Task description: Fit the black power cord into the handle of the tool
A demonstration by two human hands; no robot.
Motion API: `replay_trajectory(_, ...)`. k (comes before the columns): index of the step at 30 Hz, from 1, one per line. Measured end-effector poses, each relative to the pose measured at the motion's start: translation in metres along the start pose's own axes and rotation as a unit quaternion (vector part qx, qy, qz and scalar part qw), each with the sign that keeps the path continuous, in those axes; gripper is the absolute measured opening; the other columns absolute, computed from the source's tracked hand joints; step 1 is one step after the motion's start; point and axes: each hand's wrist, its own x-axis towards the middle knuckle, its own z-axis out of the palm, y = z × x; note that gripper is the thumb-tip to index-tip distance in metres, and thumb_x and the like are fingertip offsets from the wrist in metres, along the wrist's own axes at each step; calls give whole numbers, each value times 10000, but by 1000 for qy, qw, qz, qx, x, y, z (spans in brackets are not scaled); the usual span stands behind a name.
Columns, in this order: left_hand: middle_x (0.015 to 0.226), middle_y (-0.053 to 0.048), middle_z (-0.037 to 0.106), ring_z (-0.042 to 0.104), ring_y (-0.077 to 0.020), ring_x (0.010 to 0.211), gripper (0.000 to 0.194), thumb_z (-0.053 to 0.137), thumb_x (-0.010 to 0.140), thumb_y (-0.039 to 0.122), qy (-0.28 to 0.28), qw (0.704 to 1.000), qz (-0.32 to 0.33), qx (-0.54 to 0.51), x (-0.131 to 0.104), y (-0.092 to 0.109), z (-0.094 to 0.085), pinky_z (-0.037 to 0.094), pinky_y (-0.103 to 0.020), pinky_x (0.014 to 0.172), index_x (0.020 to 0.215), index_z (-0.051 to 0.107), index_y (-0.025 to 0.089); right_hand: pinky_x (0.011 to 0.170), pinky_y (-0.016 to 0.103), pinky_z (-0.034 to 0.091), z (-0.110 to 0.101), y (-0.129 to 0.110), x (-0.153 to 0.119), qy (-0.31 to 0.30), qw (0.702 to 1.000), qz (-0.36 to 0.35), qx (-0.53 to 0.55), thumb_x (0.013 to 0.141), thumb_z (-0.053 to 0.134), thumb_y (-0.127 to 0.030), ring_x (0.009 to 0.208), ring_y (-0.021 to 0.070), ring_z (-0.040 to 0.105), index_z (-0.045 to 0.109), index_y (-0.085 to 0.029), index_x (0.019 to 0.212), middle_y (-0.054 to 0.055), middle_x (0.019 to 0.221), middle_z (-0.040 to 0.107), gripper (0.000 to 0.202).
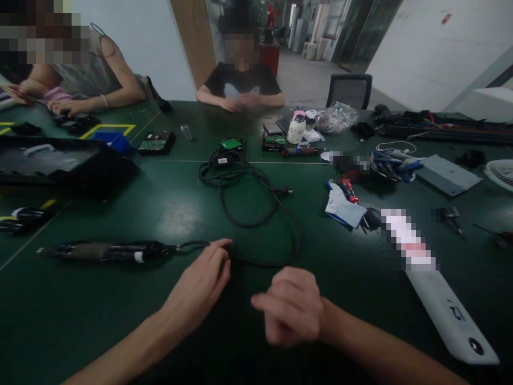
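A black electric screwdriver [104,251] lies on its side on the green table, its tip toward the left. From its right end a black power cable [264,264] runs under the fingers of my left hand [206,272], which are closed on it. Beyond, the rest of the cable lies in loose loops, with a small adapter box [222,160] and a plug [285,190]. My right hand [292,307] hovers nearer to me, right of the left one and apart from the cable. Its fingers are curled, and nothing shows in them.
At right lie a long white strip-like object [451,315], a glove [344,206] and a laptop [449,174]. A black tray-like casing [60,163] stands at left. Hard drives [156,143] and a bottle [296,128] are farther back. Two people sit across the table.
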Motion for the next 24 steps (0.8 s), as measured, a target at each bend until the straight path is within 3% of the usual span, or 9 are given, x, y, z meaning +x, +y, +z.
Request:
replay_trajectory(1, 1397, -96, 553, 615, -205, 1210, 193, 368, 1044, 280, -14, 999, 45, -16, 1, 16, 7, 547, -409, 1036, 1039, 546, 205, 477, 330, 422, 3, -10, -5, -7, 999, -50, 17, 878, 614, -277, 537, 146, 517, 704, -212, 966, -22, 625, 566, 142)
replay_trajectory(3, 1424, -82, 550, 580, -178, 1267, 172, 398, 1033, 220, -55, 985, 157, -43, 3, 43, 21, 501, -379, 1108, 1088, 560, 199, 439, 307, 377, 11, -28, -15, -34, 995, -86, 43, 848, 701, -310, 479, 113, 463, 679, -262, 764, -51, 561, 472, 99)
replay_trajectory(5, 1472, -60, 520, 499, -170, 1358, 199, 418, 1034, 214, -84, 966, 240, -49, 3, 59, 35, 470, -347, 1132, 1162, 570, 202, 459, 289, 395, 17, -37, -26, -84, 990, -89, 65, 824, 734, -296, 490, 97, 465, 613, -252, 623, -44, 569, 465, 239)
replay_trajectory(7, 1460, -48, 529, 467, -190, 1372, 230, 460, 1027, 232, -84, 957, 276, -38, 1, 64, 45, 459, -357, 1125, 1227, 572, 207, 465, 301, 396, 22, -39, -35, -86, 993, -63, 57, 843, 730, -379, 504, 114, 480, 643, -275, 667, -37, 571, 474, 222)
replay_trajectory(10, 1381, -75, 577, 503, -228, 1288, 309, 539, 1001, 289, -67, 953, 295, -9, -5, 55, 53, 458, -385, 1073, 1295, 568, 198, 503, 331, 425, 21, -32, -38, -66, 997, -12, 30, 902, 640, -462, 551, 157, 517, 706, -305, 850, -21, 580, 505, 177)
replay_trajectory(14, 1221, -106, 635, 537, -275, 1166, 237, 583, 959, 345, -26, 950, 310, 28, -6, 40, 45, 449, -438, 941, 1134, 648, 199, 572, 348, 455, 9, -20, -16, -37, 996, 83, 12, 905, 553, -277, 607, 174, 545, 672, -250, 901, 12, 678, 597, 122)
replay_trajectory(16, 1146, -94, 647, 551, -267, 1111, 154, 562, 953, 281, -23, 956, 288, 44, -1, 34, 37, 429, -445, 920, 1040, 654, 193, 629, 354, 470, 3, -15, 0, -61, 984, 166, -7, 872, 546, -169, 675, 180, 570, 631, -215, 891, 36, 774, 644, 98)
replay_trajectory(19, 1058, -66, 656, 568, -242, 1043, 114, 527, 964, 212, -29, 965, 252, 62, 11, 28, 23, 417, -442, 914, 997, 632, 183, 693, 359, 482, 0, -11, 14, -112, 960, 256, -26, 894, 518, -143, 760, 196, 582, 592, -198, 931, 55, 852, 644, 100)
replay_trajectory(24, 1111, -41, 671, 594, -209, 1044, 164, 491, 999, 172, -22, 969, 236, 65, 28, 18, 5, 428, -406, 910, 1090, 625, 201, 797, 384, 488, 5, -11, 12, -146, 933, 327, -32, 911, 521, -161, 918, 236, 585, 553, -196, 1037, 94, 1012, 644, 134)
